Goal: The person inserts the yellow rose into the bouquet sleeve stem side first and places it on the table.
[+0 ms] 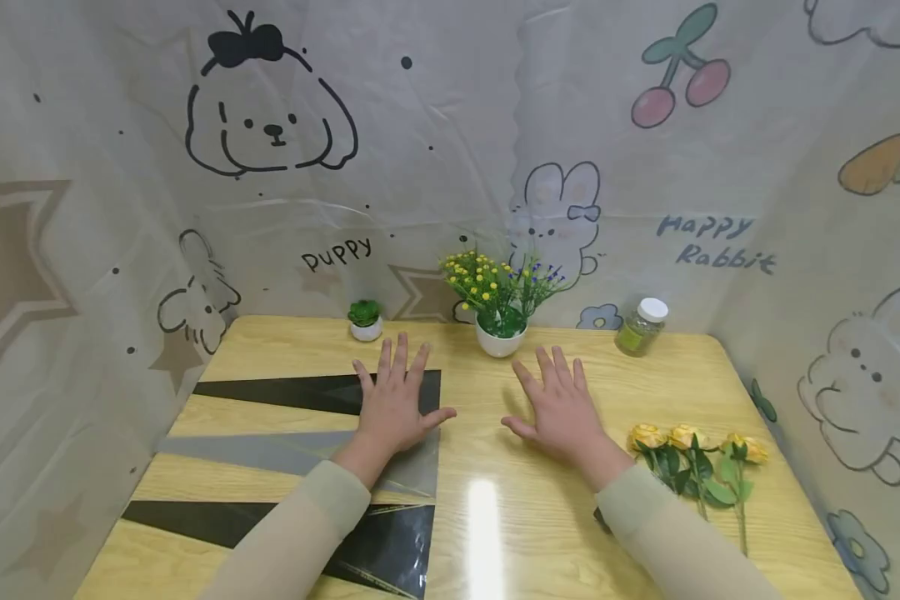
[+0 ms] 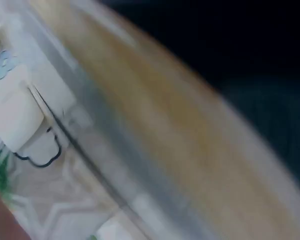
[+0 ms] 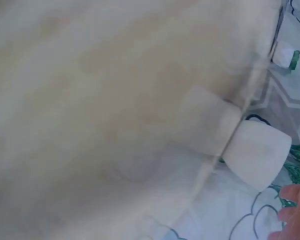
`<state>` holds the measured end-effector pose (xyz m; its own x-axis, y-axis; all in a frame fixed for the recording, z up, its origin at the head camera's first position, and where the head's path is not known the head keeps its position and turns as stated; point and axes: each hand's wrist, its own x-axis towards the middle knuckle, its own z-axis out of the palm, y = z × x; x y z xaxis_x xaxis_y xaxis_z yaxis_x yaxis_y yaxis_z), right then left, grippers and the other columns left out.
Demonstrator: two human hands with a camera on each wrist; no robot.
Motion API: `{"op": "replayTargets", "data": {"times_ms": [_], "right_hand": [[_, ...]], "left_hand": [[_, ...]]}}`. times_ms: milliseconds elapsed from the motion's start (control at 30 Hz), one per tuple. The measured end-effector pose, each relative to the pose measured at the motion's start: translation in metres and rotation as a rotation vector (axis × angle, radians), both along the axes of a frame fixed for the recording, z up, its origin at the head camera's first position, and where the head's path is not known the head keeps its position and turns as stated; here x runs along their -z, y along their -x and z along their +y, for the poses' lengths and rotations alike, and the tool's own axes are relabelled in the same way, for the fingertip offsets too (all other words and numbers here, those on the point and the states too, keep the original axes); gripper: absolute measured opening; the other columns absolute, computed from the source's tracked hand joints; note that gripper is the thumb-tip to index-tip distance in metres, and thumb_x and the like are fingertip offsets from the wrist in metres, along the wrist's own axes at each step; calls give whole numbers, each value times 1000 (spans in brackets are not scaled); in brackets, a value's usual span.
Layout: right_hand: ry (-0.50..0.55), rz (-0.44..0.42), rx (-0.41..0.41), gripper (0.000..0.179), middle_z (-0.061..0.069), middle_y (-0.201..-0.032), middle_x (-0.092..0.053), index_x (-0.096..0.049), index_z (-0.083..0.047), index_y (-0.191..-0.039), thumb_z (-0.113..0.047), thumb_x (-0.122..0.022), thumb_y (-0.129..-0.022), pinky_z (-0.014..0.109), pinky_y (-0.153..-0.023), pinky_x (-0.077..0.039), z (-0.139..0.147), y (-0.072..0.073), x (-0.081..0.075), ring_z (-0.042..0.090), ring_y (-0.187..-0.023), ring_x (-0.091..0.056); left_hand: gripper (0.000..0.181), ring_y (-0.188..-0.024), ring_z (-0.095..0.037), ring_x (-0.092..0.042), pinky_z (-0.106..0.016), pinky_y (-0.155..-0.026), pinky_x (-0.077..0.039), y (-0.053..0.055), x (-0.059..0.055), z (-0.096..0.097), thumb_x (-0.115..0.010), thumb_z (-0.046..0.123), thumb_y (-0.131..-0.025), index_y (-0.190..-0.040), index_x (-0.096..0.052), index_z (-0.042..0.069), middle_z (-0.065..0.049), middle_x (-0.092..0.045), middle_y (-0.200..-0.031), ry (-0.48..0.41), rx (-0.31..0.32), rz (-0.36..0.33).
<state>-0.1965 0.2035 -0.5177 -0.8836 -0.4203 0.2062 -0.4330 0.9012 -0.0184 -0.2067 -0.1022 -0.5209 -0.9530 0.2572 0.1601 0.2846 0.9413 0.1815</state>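
My left hand [image 1: 392, 410] is spread with straight fingers over the right ends of a black tapered sheet [image 1: 292, 392] and a grey tapered sheet [image 1: 270, 450]. Another black sheet [image 1: 390, 542] with thin gold lines lies nearer, partly under the left sleeve. Over bare wood, my right hand [image 1: 566, 417] spreads its fingers and holds nothing. Whether either palm touches the surface, I cannot tell. Several yellow roses [image 1: 686, 437] with green stems lie right of it, partly behind the sleeve. In the right wrist view, fingertips [image 3: 290, 212] show beside a white pot [image 3: 257, 152].
A white pot of yellow and blue flowers [image 1: 500, 337] stands at the table's back. A small succulent [image 1: 364, 318] is left of it, a white-lidded jar [image 1: 641, 329] right. A dark object [image 1: 602, 521] peeks from under the right sleeve. Printed curtains [image 1: 435, 125] surround the wooden table [image 1: 532, 533].
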Motion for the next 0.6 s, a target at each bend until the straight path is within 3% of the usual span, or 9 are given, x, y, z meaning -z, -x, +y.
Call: {"op": "replayTargets", "data": {"times_ms": [133,267,433,600], "right_hand": [[48,-7,6,79,30,-159,-39,-45,-8,-159,-52,-69,-98,68,-117,-30,-9,5,-11,52,-150,-31],[118,-53,38,64,26,-145,-54,-56,-2,-148,-42,-72,-99,63,-106,-45,-19,9,-19,47,-136,-49],[241,-156,73,55,22,-136,-63,-63,1,-138,-38,-72,-100,59,-106,-47,-36,14,-14,42,-129,-56],[319,-220,94,50,20,-132,-67,-67,1,-134,-35,-74,-99,54,-107,-47,-54,14,-5,40,-126,-59]], "left_hand": [[112,-160,-46,-4,-83,-114,-5,4,-11,-8,-74,65,-92,-171,-11,16,-20,-3,-176,-36,-62,-26],[96,-155,-48,-25,-77,-115,-21,10,-19,-7,-79,45,-95,-167,-27,10,-22,-22,-172,-120,-86,-92],[68,-143,-44,-42,-63,-109,-41,18,-22,6,-75,43,-100,-153,-54,6,-21,-43,-159,-112,-139,-203],[66,-124,-41,-56,-56,-93,-53,18,-17,20,-75,53,-96,-144,-64,8,-21,-57,-138,-44,-192,-304]]}}
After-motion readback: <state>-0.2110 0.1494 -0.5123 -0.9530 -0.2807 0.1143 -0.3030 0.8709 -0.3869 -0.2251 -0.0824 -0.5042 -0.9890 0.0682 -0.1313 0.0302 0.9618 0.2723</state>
